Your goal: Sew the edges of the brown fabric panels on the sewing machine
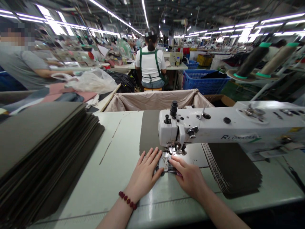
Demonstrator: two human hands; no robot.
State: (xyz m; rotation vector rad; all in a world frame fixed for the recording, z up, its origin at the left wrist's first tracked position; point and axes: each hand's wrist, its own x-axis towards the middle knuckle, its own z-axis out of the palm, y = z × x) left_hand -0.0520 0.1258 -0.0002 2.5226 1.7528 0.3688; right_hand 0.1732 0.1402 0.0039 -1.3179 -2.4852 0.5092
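Observation:
A white sewing machine [202,127] stands over the pale green table. Its presser foot [175,149] and the metal plate below it lie between my two hands. My left hand [147,167] is spread flat, fingertips at the near edge of a dark grey-brown fabric panel [150,130] that runs back beside the machine head. On the other side, my right hand [188,175] has its fingertips close to the presser foot, fingers bent and held together. Something small and reddish shows under those fingers, mostly hidden, so its kind is unclear.
A tall stack of dark fabric panels [71,143] fills the left side. More panels [233,168] lie under the machine arm. Behind the table is a cloth-lined bin [154,98], then a seated person [151,63] and a blue basket [205,82]. Thread cones [254,60] stand at right.

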